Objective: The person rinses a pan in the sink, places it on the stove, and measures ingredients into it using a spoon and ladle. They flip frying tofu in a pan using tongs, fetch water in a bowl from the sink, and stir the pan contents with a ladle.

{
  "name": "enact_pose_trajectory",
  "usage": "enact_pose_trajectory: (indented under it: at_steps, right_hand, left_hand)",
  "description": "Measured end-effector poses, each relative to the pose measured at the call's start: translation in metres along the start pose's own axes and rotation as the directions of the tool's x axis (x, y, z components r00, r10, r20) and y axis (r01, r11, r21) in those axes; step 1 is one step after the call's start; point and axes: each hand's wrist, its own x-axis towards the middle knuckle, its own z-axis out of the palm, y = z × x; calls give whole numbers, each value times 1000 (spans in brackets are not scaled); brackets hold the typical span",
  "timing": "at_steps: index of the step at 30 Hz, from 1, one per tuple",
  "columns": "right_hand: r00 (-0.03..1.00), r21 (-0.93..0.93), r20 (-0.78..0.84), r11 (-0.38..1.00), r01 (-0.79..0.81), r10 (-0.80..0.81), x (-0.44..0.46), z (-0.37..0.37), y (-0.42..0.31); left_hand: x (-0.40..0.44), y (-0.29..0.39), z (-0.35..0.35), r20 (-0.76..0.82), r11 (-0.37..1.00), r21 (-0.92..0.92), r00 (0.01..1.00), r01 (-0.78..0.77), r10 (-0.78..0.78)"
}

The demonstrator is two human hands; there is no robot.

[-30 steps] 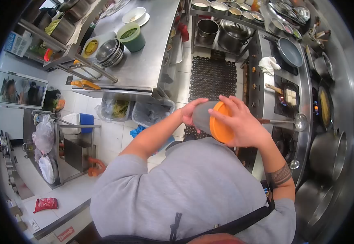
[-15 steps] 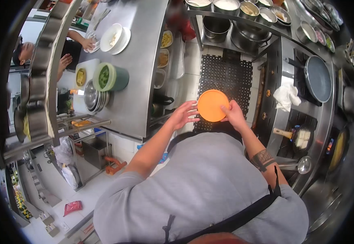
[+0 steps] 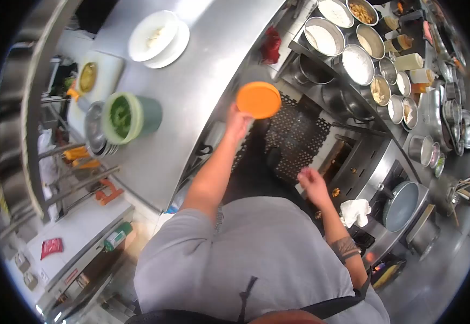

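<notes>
My left hand (image 3: 237, 123) grips the lower edge of a round orange plastic lid (image 3: 258, 100) and holds it out over the floor gap beside the steel counter. The lid's flat face, with a raised rim, is toward me. My right hand (image 3: 314, 186) is off the lid, its fingers curled in with nothing visible in them. It hangs in front of the stove, nearest a crumpled white cloth (image 3: 355, 212). On the counter to the left, a green tub (image 3: 149, 116) of chopped greens lies past my left hand.
The steel counter (image 3: 192, 70) carries stacked white bowls (image 3: 178, 48), metal bowls (image 3: 93, 129) and a cutting board (image 3: 113, 67). At right are a frying pan (image 3: 401, 206) on the stove and several metal containers of ingredients (image 3: 358, 63). A perforated black mat (image 3: 297, 137) covers the floor.
The orange lid has passed from my right hand to my left and moved up and left. My right hand has drawn back toward the stove. The view has turned.
</notes>
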Motion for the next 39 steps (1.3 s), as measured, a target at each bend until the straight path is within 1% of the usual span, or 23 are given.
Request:
enact_pose_trajectory:
  at_steps: [1, 2, 3, 4, 5, 7, 9, 10, 11, 13, 15, 17, 19, 20, 23, 25, 27, 28, 30, 34, 36, 37, 39]
  right_hand:
    - [998, -54, -7, 997, -59, 58, -6, -5, 12]
    - [994, -103, -9, 989, -105, 105, -15, -10, 22]
    - [989, -159, -11, 976, -149, 149, -24, -16, 28]
    - [985, -182, -20, 969, -169, 169, -33, -21, 33]
    - [982, -199, -28, 962, -188, 186, -40, -21, 35]
    - [941, -179, -75, 924, -338, 330, -44, -23, 30]
    - [923, -179, -107, 907, -382, 369, -39, -22, 27]
    - [920, -173, -85, 903, -393, 384, -35, -20, 24]
    - [920, -171, -65, 905, -391, 385, -25, -21, 19]
    - [952, -207, 34, 934, -291, 304, -11, -22, 23]
    - [948, -231, 66, 929, -288, 310, 0, -19, 32]
    - [911, -301, 21, 871, -388, 413, 7, -14, 13]
    - [913, -291, 52, 880, -375, 405, 12, -15, 12]
    - [876, -342, 56, 833, -434, 480, 15, -20, 7]
    - [900, -363, 53, 848, -386, 433, 20, -33, 16]
    - [895, -384, 50, 836, -392, 442, 26, -37, -16]
    - [872, -308, 25, 833, -459, 489, 31, -41, -31]
    - [875, -313, 19, 834, -455, 485, 34, -44, -39]
    - [890, -414, 22, 815, -407, 456, 38, -47, -49]
    - [912, -376, 22, 849, -372, 409, 47, -57, -16]
    - [922, -395, 44, 854, -338, 385, 45, -56, -10]
    - [917, -403, 38, 846, -350, 398, 43, -52, -21]
    - [920, -441, 35, 832, -336, 390, 44, -53, 4]
  left_hand:
    - [28, -1, 2, -48, 994, -25, 993, -108, 107]
    - [49, 6, 5, -29, 989, -80, 992, -121, 119]
    - [71, 5, 4, -134, 964, -262, 991, -35, 0]
    - [111, -12, -21, -100, 954, -299, 995, -31, 1]
    - [127, -15, -28, -172, 941, -336, 985, -26, -34]
    - [151, -23, -34, -266, 934, -354, 963, -51, -49]
    - [168, -36, -43, -328, 935, -347, 943, -66, -56]
    - [174, -41, -48, -355, 935, -346, 933, -74, -57]
    - [181, -45, -49, -378, 935, -344, 924, -85, -55]
    - [200, -51, -52, -417, 934, -342, 908, -106, -50]
    - [213, -51, -50, -452, 929, -350, 890, -121, -55]
    - [219, -55, -49, -483, 925, -363, 872, -113, -83]
    - [221, -56, -48, -498, 926, -365, 860, -93, -110]
    - [223, -58, -48, -503, 926, -366, 856, -88, -118]
    - [224, -54, -44, -511, 929, -363, 850, -77, -129]
    - [225, -50, -47, -519, 931, -358, 844, -71, -136]
    - [229, -48, -47, -522, 931, -358, 842, -71, -137]
    - [229, -47, -49, -527, 930, -360, 838, -72, -139]
    - [231, -46, -54, -532, 932, -354, 836, -74, -136]
    - [238, -40, -62, -535, 936, -339, 838, -98, -107]
    - [241, -37, -65, -520, 941, -325, 850, -100, -89]
    - [243, -34, -65, -507, 943, -316, 858, -100, -80]
    - [239, -27, -60, -480, 952, -295, 874, -85, -71]
